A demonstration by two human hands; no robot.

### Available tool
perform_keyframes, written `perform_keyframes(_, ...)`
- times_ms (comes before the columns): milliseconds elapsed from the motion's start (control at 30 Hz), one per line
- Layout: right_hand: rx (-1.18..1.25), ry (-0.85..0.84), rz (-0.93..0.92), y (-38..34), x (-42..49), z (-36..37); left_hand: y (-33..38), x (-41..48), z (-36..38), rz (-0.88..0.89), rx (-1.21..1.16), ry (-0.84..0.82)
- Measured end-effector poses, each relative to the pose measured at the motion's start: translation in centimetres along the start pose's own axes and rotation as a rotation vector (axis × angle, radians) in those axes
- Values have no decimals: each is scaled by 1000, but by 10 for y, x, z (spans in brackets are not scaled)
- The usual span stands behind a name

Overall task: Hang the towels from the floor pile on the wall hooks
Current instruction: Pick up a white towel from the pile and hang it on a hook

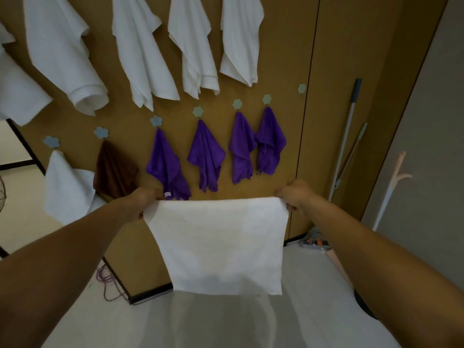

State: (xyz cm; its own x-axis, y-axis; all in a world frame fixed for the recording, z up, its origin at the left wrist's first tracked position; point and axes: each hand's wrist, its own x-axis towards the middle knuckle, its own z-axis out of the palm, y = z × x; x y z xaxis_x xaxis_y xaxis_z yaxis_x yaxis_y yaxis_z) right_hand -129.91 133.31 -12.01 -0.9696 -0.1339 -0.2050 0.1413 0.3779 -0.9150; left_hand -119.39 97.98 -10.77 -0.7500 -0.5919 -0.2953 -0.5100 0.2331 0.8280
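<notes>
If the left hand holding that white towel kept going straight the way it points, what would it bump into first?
Probably the lower end of the leftmost purple cloth. The left hand, gripping a corner of the white towel, points toward it, though the gap in depth is unclear.

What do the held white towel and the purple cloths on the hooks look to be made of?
The white towel: probably cotton terry, matte, with a faintly nubby surface. The purple cloths: likely microfibre, saturated colour with slight sheen, limp soft folds.
</notes>
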Motion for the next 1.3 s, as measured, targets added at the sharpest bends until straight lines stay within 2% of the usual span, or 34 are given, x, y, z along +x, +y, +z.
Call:
perform_keyframes(133,319,159,-145,8,2,-6,2,4,13,26,47,23)
perform_keyframes(333,356,209,-290,23,-1,-24,8,5,41,72,38,75)
perform_keyframes(433,319,220,-281,32,7,-34,15,6,50,79,-8,53)
perform_keyframes(533,260,244,-189,43,19,-47,24,5,61,52,-68,-5)
perform_keyframes(700,91,135,-31,61,41,-68,36,6,79,67,-33,-104)
perform_keyframes(800,11,92,-21,62,50,-76,40,7,87,123,53,-192)
perform_keyframes(967,17,4,0,54,61,-86,46,18,103,175,211,-343)
perform_keyframes(1100,-308,-177,-95,53,78,-98,57,36,120,274,419,-371)
perform_keyframes(1233,-671,6,-255,50,108,-107,81,56,138,372,563,-400)
perform_keyframes(1300,-713,94,-314,45,122,-113,95,64,146,434,648,-369)
